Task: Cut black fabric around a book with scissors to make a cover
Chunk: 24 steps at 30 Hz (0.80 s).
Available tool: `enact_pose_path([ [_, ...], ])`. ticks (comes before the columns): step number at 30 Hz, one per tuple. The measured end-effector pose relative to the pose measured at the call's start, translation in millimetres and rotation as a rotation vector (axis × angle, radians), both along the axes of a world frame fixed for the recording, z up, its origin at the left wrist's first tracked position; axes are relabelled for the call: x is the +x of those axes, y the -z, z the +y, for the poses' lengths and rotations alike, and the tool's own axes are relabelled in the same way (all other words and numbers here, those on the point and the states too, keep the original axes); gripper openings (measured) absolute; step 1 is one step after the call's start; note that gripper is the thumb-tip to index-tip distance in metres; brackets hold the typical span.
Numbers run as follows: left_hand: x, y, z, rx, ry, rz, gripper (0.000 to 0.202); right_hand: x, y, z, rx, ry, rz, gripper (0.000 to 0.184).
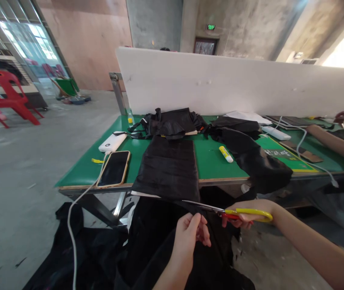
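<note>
My right hand (244,213) is closed around the scissors (264,214), which have yellow and red handles. Their blades point left along the front edge of a black fabric-covered panel (168,169) that overhangs the green table. A thin white strip shows under the panel's near edge. Just below the blades, my left hand (191,231) pinches dark fabric, which blends into the black cloth (156,237) over my lap. How far the blades are apart is hard to make out.
A phone (114,169) and a white power bank (113,142) with a cable lie left on the table (81,165). A glue stick (226,154) and black fabric (247,155) lie right. Another person's arm (335,141) reaches in. A white divider (235,84) stands behind.
</note>
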State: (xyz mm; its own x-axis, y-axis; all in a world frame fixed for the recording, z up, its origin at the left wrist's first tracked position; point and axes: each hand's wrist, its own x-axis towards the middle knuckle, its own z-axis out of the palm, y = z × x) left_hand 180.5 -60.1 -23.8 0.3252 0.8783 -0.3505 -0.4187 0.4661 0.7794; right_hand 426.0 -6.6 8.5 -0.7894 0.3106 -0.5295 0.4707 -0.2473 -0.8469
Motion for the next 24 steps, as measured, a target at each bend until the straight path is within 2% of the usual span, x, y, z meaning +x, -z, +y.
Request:
enact_pose_path([
  [5,0.3,0.6,-0.4,0.021,-0.005,0.006,0.032,-12.2,5.3,10.2,-0.003,-0.02,0.03,0.077],
  [8,-0.2,-1.2,-0.9,0.032,-0.01,0.007,0.029,-23.5,2.0,16.3,0.042,-0.053,0.023,0.075],
  [12,-1.5,-3.1,-0.4,0.039,-0.006,-0.009,0.028,-35.9,-3.4,21.3,0.048,-0.023,0.01,0.075],
  [17,-3.1,-0.8,1.0,0.039,0.008,-0.025,0.028,-35.8,2.2,23.7,0.169,-0.023,-0.018,0.068],
  [20,-3.2,1.0,1.0,0.035,0.011,-0.032,0.028,-34.6,6.4,20.9,0.191,0.014,-0.057,0.063],
  [24,-3.7,1.6,-0.1,0.03,0.012,-0.041,0.029,-40.5,4.4,16.7,0.209,0.119,-0.211,0.054],
])
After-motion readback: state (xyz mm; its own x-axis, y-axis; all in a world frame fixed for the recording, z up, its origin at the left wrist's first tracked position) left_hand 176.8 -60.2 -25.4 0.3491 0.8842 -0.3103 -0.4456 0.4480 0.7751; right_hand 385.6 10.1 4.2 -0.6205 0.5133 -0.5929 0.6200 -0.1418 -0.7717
